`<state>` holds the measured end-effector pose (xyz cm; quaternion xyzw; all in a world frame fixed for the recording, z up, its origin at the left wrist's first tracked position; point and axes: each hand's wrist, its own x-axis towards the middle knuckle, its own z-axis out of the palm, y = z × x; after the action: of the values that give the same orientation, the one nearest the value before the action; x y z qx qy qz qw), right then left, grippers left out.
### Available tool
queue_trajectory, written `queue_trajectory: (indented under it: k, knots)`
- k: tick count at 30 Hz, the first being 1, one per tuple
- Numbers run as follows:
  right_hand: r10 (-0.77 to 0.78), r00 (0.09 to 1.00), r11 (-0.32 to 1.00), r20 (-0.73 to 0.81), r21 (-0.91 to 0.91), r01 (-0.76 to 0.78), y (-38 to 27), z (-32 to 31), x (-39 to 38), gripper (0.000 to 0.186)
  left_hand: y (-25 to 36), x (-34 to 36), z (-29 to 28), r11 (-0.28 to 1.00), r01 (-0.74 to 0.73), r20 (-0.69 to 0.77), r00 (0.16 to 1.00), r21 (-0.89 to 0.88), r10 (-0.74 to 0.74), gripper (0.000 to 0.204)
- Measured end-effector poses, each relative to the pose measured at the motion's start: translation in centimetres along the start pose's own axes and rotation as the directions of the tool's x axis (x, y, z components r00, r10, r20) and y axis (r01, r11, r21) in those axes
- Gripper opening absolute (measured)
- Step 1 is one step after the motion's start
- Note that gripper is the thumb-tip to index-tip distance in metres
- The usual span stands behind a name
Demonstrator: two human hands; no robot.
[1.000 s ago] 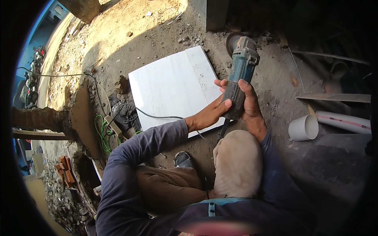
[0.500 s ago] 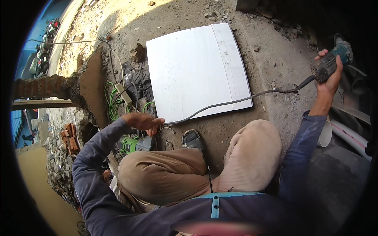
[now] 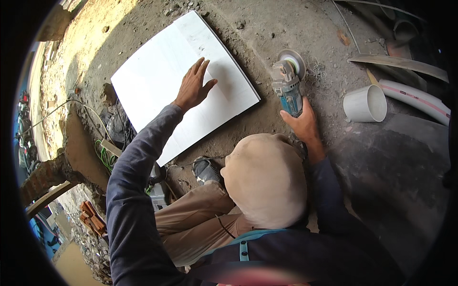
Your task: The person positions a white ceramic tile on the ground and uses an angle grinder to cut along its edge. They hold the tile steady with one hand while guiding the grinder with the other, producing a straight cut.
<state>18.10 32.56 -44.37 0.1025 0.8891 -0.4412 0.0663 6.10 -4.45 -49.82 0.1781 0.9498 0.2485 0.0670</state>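
My left hand (image 3: 193, 86) is spread over a large white panel (image 3: 155, 78) on the ground, fingers stretched out and holding nothing. Whether its palm touches the panel cannot be made out. To the right of the panel, a teal and grey angle grinder (image 3: 289, 95) points away from me, its round disc (image 3: 295, 62) at the far end. Around the grinder's rear end is my right hand (image 3: 305, 125), thumb on the left side and fingers on the other. My knee partly hides the cord.
A white pipe piece (image 3: 365, 104) and a longer white pipe (image 3: 415, 97) lie at the right. A green and grey power tool (image 3: 158, 195) sits by my foot. Green cable and an extension socket (image 3: 110, 148) lie left of the panel, near broken brickwork (image 3: 45, 171).
My right hand has brought the grinder down from the far right to the ground beside the panel. My left hand has left the cord and moved over the panel. The view has turned right.
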Motion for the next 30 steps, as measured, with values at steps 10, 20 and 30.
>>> queue_trajectory:
  k: [10, 20, 30]
  knots:
    - [0.128, 0.976, 0.963, 0.179, -0.259, -0.078, 4.2, 2.1, -5.9, 0.068, -2.4, 4.3, 8.9, 0.944, 0.231, -0.194, 0.963, 0.234, -0.187, 0.082]
    - [0.225, 0.922, 0.937, 0.314, -0.330, -0.116, 4.3, 2.4, -5.2, 0.072, -2.0, 4.5, 8.9, 0.921, 0.254, -0.212, 0.957, 0.296, -0.195, 0.078]
    - [0.250, 0.912, 0.933, 0.327, -0.335, -0.135, 3.4, 2.4, -4.6, 0.071, -2.0, 4.6, 8.9, 0.923, 0.253, -0.222, 0.956, 0.290, -0.193, 0.077]
